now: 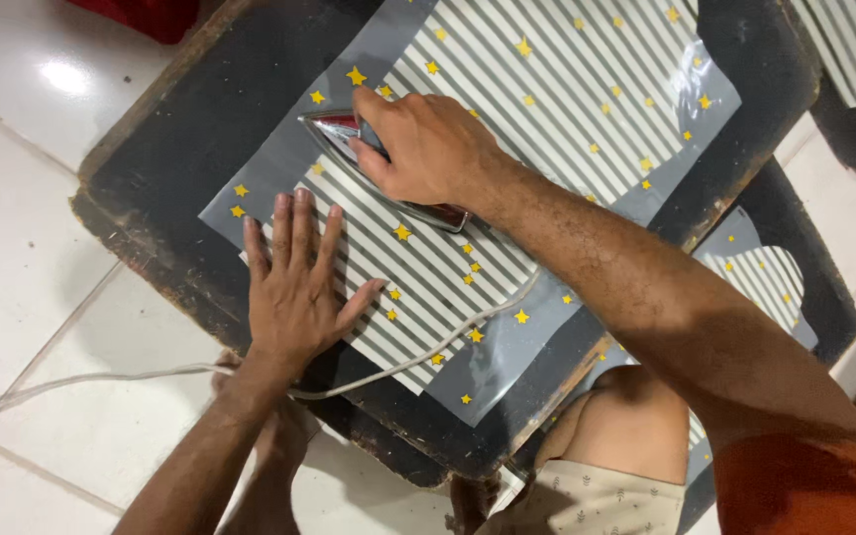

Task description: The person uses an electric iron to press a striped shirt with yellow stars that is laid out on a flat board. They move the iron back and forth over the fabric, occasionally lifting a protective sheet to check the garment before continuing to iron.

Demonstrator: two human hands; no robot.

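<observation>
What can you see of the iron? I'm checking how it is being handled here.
The iron is small, with a shiny metal base and a dark red body, mostly hidden under the right hand gripping its top. It lies flat on the striped, star-printed sheet, tip pointing toward the sheet's upper left edge. A white cord trails from its rear across the sheet to the floor.

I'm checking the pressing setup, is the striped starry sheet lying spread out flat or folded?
Spread flat: the striped sheet lies open across the dark board, the left hand pressing it down beside the iron under the right hand.
</observation>
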